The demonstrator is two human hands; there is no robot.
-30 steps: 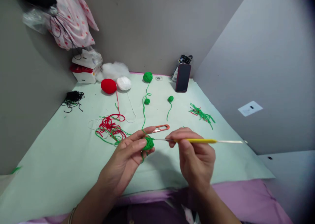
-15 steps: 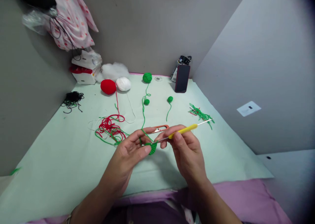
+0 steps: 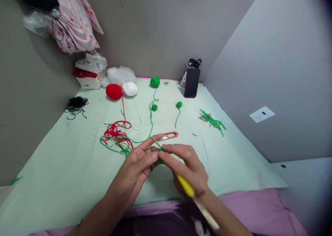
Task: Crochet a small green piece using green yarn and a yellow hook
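My left hand [image 3: 140, 160] pinches a small green crochet piece [image 3: 160, 161] between thumb and fingers, with a green strand running over its raised index finger. Against the same piece, the thumb and index fingertips of my right hand [image 3: 189, 166] press from the right. A yellow-handled crochet hook [image 3: 186, 186] is tucked in my right palm, its blurred far end slanting down toward my forearm. Most of the piece is hidden by my fingers. Just beyond them lies an orange thread snipper [image 3: 169, 135], partly covered by my left index finger.
A green yarn ball [image 3: 155, 82] feeds the strand; smaller green balls [image 3: 179, 105] lie nearer. Tangled red yarn [image 3: 115, 134] is at left, below red [image 3: 114, 91] and white [image 3: 130, 88] balls. Green scraps [image 3: 212, 120] lie right; a phone [image 3: 192, 83] stands behind.
The hook has swung from pointing up and right, with its tip in the crochet piece, down into my right palm. My right fingertips have moved left onto the piece.
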